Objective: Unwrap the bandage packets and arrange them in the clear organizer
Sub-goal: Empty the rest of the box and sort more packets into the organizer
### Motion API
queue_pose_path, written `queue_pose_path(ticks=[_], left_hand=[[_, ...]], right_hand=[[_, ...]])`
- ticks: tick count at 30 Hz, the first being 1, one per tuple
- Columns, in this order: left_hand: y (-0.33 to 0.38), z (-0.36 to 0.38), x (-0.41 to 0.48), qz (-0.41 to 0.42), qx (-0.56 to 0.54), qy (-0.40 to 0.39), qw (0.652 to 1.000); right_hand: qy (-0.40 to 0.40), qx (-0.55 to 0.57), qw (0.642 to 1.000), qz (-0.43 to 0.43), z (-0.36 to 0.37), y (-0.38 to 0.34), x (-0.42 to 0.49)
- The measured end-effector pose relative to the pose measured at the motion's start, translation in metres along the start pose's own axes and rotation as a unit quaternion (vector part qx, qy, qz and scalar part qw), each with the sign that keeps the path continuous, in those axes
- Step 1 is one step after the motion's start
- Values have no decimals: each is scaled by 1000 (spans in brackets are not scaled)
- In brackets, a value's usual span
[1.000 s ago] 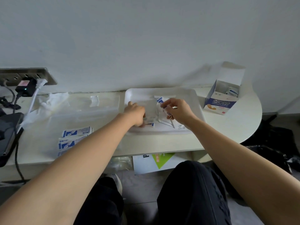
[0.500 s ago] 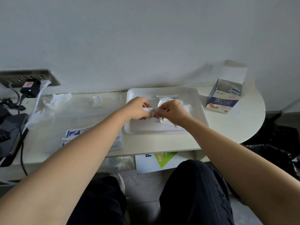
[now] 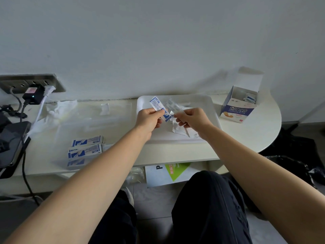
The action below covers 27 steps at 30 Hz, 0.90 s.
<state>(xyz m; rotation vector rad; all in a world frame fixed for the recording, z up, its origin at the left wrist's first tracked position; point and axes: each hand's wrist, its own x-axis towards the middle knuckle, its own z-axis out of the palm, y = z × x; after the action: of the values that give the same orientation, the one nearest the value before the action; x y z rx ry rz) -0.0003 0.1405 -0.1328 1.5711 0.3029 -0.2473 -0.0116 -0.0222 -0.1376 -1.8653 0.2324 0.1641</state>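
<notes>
White worktop (image 3: 246, 131) bearing a clear organizer (image 3: 112, 124) at left, a white tray (image 3: 213, 110) at centre and an open bandage box (image 3: 236, 110) at far right. Wrapped packets (image 3: 86, 147) lie near left, at the organizer. Above the tray, the left hand (image 3: 148, 118) pinches a blue-and-white wrapper (image 3: 157, 105); the right hand (image 3: 195, 118) pinches a pale bandage strip (image 3: 173, 105) just beside it.
</notes>
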Motion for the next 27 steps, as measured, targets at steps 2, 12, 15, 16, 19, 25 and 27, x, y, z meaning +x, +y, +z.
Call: queue_pose_path(ticks=[2,12,15,16,19,25,27], left_hand=[[-3,-1,0,13,30,4,999],[-21,-3,1,0,61,4,998],[-18,1,-2,-38,-13,-21,999],[-17,2,-3,-50,-41,-28,997],[-14,5,-4,-57,-83,-42,994],[-17,5,-5,-27,-99,-48,994],[-18,6,-5,-11,-98,-38,994]], right_hand=[[8,-39,999,-1,-1,4,1],[136,5,984,-112,-6,-2,0],[68,57,991,-102,7,-6,-4],[66,40,993,-94,12,-6,-5],[107,-18,991,-73,25,-3,-2],[117,31,992,-30,36,-6,2],[90,38,995,-18,38,-9,-3]])
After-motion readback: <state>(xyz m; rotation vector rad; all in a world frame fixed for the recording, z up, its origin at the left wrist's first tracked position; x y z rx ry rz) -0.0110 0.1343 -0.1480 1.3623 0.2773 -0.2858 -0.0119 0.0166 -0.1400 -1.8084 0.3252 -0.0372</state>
